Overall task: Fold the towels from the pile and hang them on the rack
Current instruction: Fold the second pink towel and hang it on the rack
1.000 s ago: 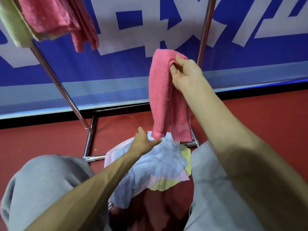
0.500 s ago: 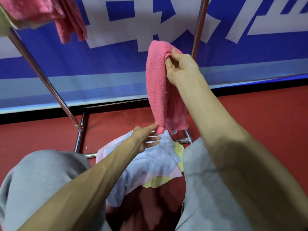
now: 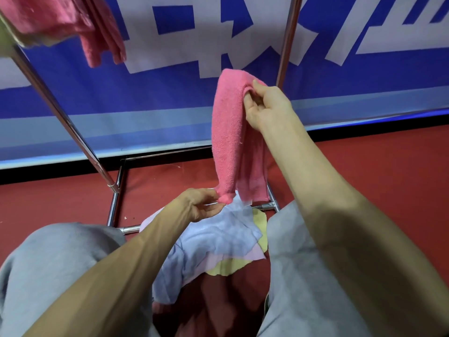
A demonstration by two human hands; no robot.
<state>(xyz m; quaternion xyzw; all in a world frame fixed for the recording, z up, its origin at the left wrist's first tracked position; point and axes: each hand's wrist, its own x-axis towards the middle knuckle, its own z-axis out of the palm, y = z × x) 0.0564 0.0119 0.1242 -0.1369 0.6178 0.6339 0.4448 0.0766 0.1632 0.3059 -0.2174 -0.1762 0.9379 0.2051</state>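
Indoor venue (hall-like), printed banner [image 3: 170, 93], red floor [image 3: 379, 171]

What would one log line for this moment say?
step: folding | right hand: grips pink towel top | left hand: pinches its lower corner | pile: on floor | rack: holds hung towels

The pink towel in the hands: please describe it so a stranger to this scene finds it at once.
Start at the blue and white banner behind the chrome rack. Before it a pink towel hangs in the air, top gripped by the right hand, bottom corner pinched by the left hand. Unlike the other pink towel, upper left, it is not on the rack.
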